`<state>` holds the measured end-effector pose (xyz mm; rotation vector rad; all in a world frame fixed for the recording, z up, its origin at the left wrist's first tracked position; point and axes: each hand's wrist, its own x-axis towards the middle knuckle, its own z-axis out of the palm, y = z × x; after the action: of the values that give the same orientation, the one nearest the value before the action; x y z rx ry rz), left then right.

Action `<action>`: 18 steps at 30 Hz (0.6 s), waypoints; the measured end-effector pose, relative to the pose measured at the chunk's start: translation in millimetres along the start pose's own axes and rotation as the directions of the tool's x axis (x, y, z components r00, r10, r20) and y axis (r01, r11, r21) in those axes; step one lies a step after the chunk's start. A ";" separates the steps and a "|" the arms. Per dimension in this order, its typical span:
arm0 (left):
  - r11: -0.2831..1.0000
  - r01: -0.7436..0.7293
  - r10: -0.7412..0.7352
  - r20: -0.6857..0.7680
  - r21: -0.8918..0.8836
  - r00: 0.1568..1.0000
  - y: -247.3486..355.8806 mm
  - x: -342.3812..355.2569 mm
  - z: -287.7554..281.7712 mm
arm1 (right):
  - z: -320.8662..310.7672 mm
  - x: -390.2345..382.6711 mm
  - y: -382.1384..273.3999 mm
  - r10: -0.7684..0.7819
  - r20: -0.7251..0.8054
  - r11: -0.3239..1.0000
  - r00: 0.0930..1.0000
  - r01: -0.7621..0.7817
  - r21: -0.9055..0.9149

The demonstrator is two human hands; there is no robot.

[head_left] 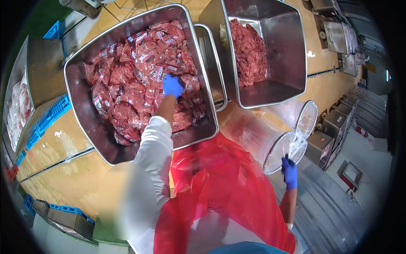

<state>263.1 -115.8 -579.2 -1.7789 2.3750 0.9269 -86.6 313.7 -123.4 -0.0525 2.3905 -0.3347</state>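
Observation:
My left hand, in a blue glove, reaches into a large steel bin and touches the wrapped meat there. Its fingertips are hard to make out against the packs. Many clear-wrapped packs of red meat with small labels fill this bin. Out to the right, my blue-gloved right hand is closed on a dark-handled tool, perhaps a knife. Its far end is lost against clear plastic. Just beyond that hand are round-rimmed openings covered with clear plastic sheeting.
A second steel bin holds a heap of loose red meat. Another steel container with pale packed pieces stands far left, beside blue plastic crates. Steel carts line the right side. My red apron hangs against the near bin.

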 end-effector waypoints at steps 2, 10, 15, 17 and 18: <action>0.980 -0.103 0.099 -0.030 -0.172 0.995 7.2 -44.9 -8.9 | 33.3 5.8 -58.6 -0.072 0.058 0.996 0.996 0.070 0.047; 0.839 -0.337 0.256 -0.235 -0.428 0.938 99.3 -133.4 -100.8 | 176.0 23.0 -203.4 -0.534 0.440 0.844 0.722 0.485 0.227; 0.762 -0.467 0.443 -0.165 -0.448 0.881 172.2 -177.6 -227.4 | 239.3 6.2 -265.9 -0.725 0.537 0.688 0.430 0.434 0.581; 0.778 -0.476 0.448 -0.169 -0.410 0.878 185.3 -191.1 -261.3 | 235.8 0.0 -277.4 -0.767 0.556 0.641 0.322 0.424 0.639; 0.783 -0.487 0.458 -0.170 -0.388 0.872 192.9 -198.3 -276.8 | 229.8 -4.7 -280.9 -0.788 0.553 0.613 0.270 0.417 0.670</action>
<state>248.4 -43.4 -194.9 -1.3167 2.9123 1.5642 54.1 -8.7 -212.8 -0.8292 1.1694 -0.9428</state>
